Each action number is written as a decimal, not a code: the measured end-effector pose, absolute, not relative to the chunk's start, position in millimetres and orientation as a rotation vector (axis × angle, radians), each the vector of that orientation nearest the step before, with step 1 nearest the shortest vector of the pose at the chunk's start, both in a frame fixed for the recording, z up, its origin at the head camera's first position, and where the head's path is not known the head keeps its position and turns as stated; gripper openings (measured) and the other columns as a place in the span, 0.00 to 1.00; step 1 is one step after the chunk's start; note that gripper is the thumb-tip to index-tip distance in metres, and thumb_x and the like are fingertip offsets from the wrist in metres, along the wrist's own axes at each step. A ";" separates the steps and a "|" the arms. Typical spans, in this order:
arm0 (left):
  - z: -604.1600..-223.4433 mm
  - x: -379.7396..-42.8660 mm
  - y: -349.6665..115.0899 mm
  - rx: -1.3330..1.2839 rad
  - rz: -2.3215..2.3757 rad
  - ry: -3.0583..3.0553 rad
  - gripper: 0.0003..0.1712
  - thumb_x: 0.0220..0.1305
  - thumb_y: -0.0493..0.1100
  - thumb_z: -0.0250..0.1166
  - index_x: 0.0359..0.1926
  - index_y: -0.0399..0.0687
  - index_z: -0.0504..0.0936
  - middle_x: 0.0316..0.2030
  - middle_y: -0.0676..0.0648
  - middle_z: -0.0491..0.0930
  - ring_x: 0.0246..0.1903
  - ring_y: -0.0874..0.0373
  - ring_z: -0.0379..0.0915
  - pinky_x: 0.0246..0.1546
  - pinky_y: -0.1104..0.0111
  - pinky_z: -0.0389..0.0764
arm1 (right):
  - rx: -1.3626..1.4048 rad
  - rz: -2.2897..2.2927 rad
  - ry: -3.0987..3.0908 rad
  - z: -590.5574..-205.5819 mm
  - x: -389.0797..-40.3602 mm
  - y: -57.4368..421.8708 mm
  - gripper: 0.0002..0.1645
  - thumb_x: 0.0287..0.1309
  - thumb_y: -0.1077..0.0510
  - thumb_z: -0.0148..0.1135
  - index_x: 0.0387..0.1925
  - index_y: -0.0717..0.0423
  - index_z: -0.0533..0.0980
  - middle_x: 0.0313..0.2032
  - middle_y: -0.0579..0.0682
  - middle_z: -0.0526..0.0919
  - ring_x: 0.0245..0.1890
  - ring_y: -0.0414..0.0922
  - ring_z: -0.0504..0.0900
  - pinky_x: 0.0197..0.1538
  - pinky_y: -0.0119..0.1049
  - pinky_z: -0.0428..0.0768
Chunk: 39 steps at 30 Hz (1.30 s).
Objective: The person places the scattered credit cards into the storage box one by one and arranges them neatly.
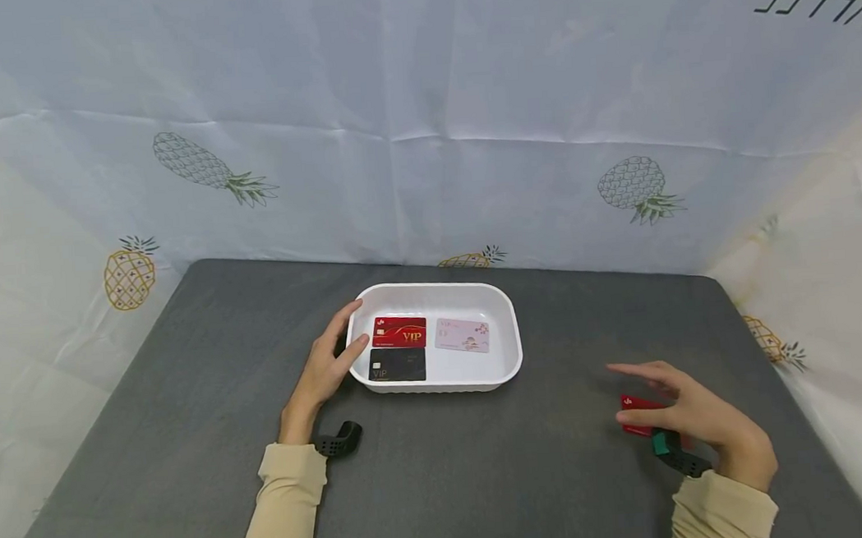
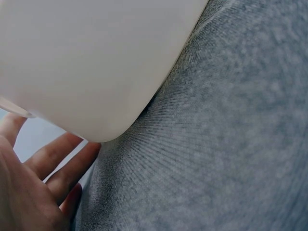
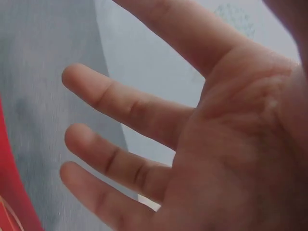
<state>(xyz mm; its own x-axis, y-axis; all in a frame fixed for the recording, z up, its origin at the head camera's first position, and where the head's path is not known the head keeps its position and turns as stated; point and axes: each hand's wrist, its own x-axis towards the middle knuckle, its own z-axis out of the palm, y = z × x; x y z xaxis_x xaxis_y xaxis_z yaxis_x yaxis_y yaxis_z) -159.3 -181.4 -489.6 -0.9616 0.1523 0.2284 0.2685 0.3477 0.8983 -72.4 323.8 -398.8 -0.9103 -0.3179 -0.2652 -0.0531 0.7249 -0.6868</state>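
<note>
A white plastic tray (image 1: 482, 373) stands on the grey table. My left hand (image 1: 326, 370) holds its left end, thumb over the rim and fingers along the outside; the left wrist view shows those fingers (image 2: 67, 168) against the tray's outer wall (image 2: 86, 72). Inside lie a red VIP card (image 1: 399, 332), a black VIP card (image 1: 396, 365) just below it, and a pale pink card (image 1: 462, 335) to their right. My right hand (image 1: 699, 413) hovers, fingers spread and holding nothing, above another red card (image 1: 637, 402) on the table. Hand and wrist strap partly cover that card.
The dark grey table (image 1: 488, 471) extends around the tray on every side. A pale cloth (image 1: 412, 204) printed with pineapples hangs behind the table and along its sides. Both wrists wear black camera straps (image 1: 338, 441).
</note>
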 end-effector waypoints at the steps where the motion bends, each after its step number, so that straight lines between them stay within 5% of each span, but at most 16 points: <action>1: -489.5 -159.3 -181.3 -0.391 -1.691 -2.491 0.35 0.70 0.44 0.59 0.77 0.52 0.63 0.73 0.37 0.68 0.70 0.38 0.66 0.69 0.38 0.65 | -0.270 -0.993 2.568 -400.5 -71.9 326.6 0.42 0.62 0.53 0.71 0.74 0.57 0.66 0.66 0.67 0.65 0.65 0.76 0.66 0.58 0.71 0.71; 13: -488.7 -159.1 -181.5 -0.393 -1.675 -2.493 0.35 0.71 0.44 0.59 0.77 0.52 0.63 0.72 0.36 0.69 0.68 0.39 0.68 0.67 0.39 0.68 | -0.086 -0.829 2.609 -416.8 -77.5 349.1 0.43 0.61 0.52 0.72 0.71 0.66 0.66 0.67 0.79 0.58 0.64 0.75 0.58 0.55 0.76 0.67; 21: -488.8 -159.1 -181.6 -0.398 -1.669 -2.494 0.35 0.71 0.44 0.59 0.77 0.51 0.63 0.73 0.36 0.68 0.69 0.37 0.67 0.68 0.38 0.67 | 0.021 -0.845 2.587 -423.5 -76.1 353.4 0.47 0.53 0.50 0.78 0.68 0.66 0.69 0.65 0.80 0.53 0.63 0.76 0.49 0.55 0.78 0.51; 33: -488.7 -158.5 -180.9 -0.406 -1.670 -2.492 0.36 0.70 0.43 0.59 0.77 0.49 0.63 0.72 0.35 0.69 0.67 0.37 0.69 0.66 0.38 0.68 | 0.172 -0.790 2.512 -424.2 -74.0 350.2 0.44 0.51 0.46 0.79 0.63 0.60 0.71 0.65 0.79 0.46 0.58 0.79 0.45 0.51 0.75 0.60; 39: -488.9 -158.8 -181.7 -0.405 -1.669 -2.493 0.35 0.71 0.43 0.59 0.77 0.49 0.63 0.71 0.35 0.70 0.67 0.37 0.70 0.66 0.39 0.68 | 0.137 -0.791 2.533 -425.1 -75.1 350.7 0.41 0.51 0.47 0.79 0.61 0.59 0.72 0.63 0.79 0.50 0.57 0.76 0.47 0.51 0.73 0.61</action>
